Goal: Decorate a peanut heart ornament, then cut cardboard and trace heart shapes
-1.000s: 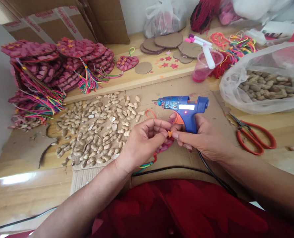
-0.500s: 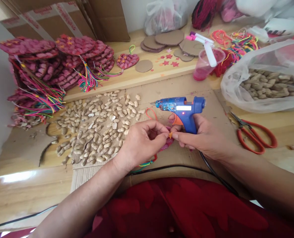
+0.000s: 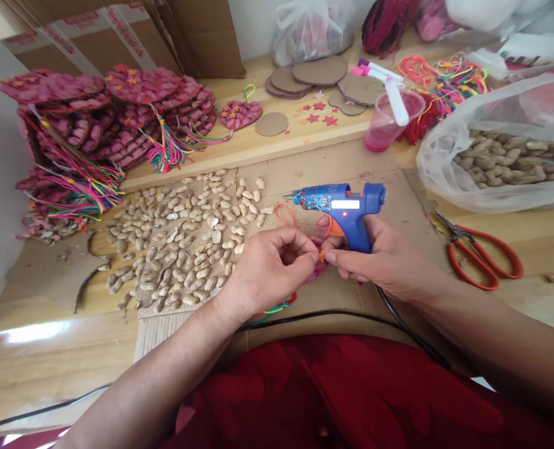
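Observation:
Between the fingertips of both hands is a small orange star [image 3: 322,256]. My left hand [image 3: 277,265] pinches its left side, thumb against forefinger. My right hand [image 3: 367,252] touches its other side with thumb and finger, while also gripping a blue glue gun [image 3: 346,215] by the handle. The gun's nozzle points left and a small red light glows on its body. Under the hands lies a pink peanut-covered piece [image 3: 315,274], mostly hidden, with an orange loop [image 3: 285,215] above it and coloured strings [image 3: 279,307] below.
Loose peanuts [image 3: 197,249] cover the cardboard [image 3: 277,171] to the left. Red-handled scissors [image 3: 482,252] and a bag of peanuts [image 3: 445,165] are at right. Behind stand stacked pink pieces [image 3: 159,93], small stars [image 3: 313,118] and a cup [image 3: 374,125]. A black cable [image 3: 323,313] crosses in front.

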Demonstrator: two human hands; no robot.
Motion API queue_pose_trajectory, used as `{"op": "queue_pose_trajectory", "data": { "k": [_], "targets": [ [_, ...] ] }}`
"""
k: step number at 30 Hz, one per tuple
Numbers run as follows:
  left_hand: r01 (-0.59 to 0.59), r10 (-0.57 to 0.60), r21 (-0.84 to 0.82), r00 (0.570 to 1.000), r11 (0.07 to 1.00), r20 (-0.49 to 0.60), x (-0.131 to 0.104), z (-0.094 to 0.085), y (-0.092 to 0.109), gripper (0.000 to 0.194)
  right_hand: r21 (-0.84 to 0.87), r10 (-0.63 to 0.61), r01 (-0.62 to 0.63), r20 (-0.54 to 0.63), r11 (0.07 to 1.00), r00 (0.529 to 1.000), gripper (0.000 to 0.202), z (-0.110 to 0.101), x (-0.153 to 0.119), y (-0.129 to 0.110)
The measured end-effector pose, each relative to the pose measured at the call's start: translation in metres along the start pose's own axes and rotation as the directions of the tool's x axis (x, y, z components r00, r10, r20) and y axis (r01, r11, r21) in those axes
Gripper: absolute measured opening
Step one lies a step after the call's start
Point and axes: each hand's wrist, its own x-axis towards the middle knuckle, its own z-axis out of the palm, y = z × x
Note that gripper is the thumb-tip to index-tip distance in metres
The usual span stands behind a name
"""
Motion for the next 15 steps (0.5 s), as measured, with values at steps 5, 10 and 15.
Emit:
{"op": "queue_pose_trajectory", "data": {
  "k": [5,10,15],
  "targets": [
    [-0.004,0.006,0.037,0.999,0.999,-0.05,-0.009,-0.017,0.002,0.012,-0.042,0.009,-0.009,0.0,0.999,1.0,0.039,-0.008,-0.001,0.0],
    [-0.02,0.103,0.289,0.956,0.957,-0.275,-0.053,-0.038,-0.012,0.012,-0.061,0.001,-0.005,-0.058,0.998,0.998,0.031,-0.004,-0.007,-0.01],
    [-0.294,0.396,0.448,0.905,0.844,-0.153,-0.088,-0.033,-0.038,0.01,-0.294,0.031,-0.045,-0.05,0.955,0.998,0.037,-0.005,-0.021,-0.017]
  ]
}}
